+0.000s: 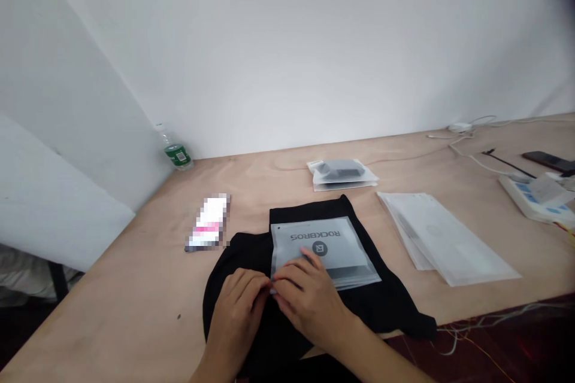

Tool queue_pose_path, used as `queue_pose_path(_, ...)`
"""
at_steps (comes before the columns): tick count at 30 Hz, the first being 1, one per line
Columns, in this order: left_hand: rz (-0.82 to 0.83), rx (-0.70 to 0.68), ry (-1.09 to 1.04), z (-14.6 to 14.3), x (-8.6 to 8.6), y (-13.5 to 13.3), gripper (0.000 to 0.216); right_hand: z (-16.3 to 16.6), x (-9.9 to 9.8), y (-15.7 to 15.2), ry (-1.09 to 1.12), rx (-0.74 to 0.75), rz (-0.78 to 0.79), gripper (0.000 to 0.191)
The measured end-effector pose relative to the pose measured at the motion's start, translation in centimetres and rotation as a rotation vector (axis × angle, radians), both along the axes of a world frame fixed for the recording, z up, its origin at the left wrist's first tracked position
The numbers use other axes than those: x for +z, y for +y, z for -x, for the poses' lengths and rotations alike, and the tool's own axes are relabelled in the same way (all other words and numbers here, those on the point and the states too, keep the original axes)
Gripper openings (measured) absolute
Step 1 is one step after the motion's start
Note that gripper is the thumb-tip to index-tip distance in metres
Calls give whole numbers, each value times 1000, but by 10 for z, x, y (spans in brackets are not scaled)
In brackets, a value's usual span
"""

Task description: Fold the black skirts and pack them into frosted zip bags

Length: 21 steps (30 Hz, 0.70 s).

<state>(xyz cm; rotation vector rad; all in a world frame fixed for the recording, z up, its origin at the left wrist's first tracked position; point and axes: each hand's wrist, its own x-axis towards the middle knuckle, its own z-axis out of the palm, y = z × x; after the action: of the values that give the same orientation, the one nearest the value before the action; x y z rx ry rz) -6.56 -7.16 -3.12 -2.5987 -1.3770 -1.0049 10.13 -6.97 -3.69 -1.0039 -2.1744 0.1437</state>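
A frosted grey bag printed ROCKBROS (321, 251) lies on top of black cloth (386, 302) spread on the wooden table (135, 299). My left hand (238, 305) and my right hand (305, 296) meet at the bag's near left corner. The fingertips of both hands are pinched together on that near edge. The right hand's index finger lies across the bag's lower part. Part of the black cloth is hidden under my hands and forearms.
A stack of flat frosted bags (444, 236) lies to the right. A filled bag (341, 172) sits behind. A phone (209, 222) is left of the cloth, a green-labelled bottle (176, 149) by the wall. A power strip (536, 197), cables and another phone (550, 161) are at far right.
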Motion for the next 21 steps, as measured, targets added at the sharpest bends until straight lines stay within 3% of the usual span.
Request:
queue_pose_path(9, 27, 4, 38, -1, 11, 3, 13, -15, -1, 5, -1, -34, -180, 7)
queue_pose_path(17, 121, 106, 3, 16, 3, 5, 8, -106, 4, -11, -109, -245, -181, 12)
queue_pose_path(21, 226, 113, 1, 28, 0, 4, 9, -135, 5, -24, -156, -313, -72, 15)
